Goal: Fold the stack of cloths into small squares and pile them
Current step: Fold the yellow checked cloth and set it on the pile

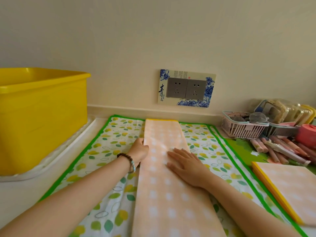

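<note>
Peach cloth [168,177] with white dots and a yellow edge, centre frame. Beneath it, a white mat [109,144], yellow and green leaf print, bright green border. Yellow tub [42,117] upper left. Blue-and-white floral socket plate [187,88] up top.

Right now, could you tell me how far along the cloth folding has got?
Done: folded peach squares are piled at the right. In hand: one peach cloth is folded into a long strip on the leaf-print mat; the right hand presses it flat while the left hand holds its left edge. Left: folding this strip into a square and piling it. No unfolded stack is visible.
</note>
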